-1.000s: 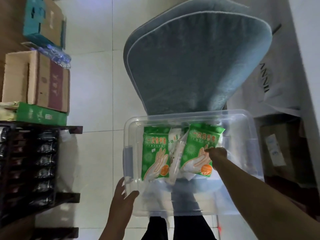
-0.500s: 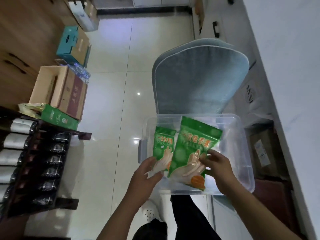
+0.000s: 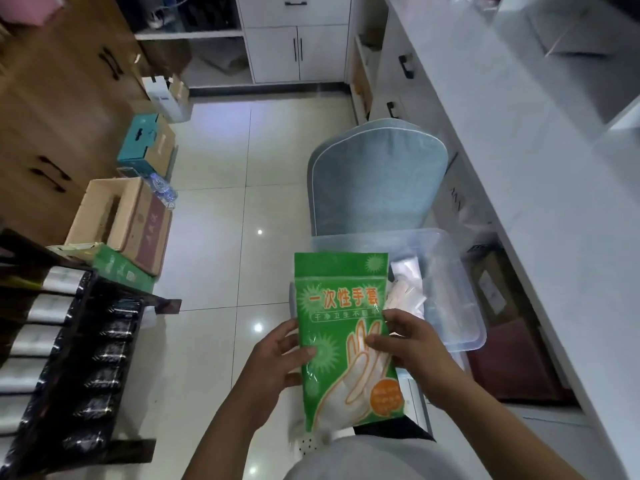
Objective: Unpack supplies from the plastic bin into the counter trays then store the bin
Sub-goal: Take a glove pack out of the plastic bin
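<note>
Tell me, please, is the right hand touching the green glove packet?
Touching: the head view shows the right hand with its fingers pressed on the green glove packet.

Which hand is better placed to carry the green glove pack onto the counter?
Probably the right hand: it grips the green glove pack on the side nearest the white counter. The left hand holds the far edge and would cross over.
</note>
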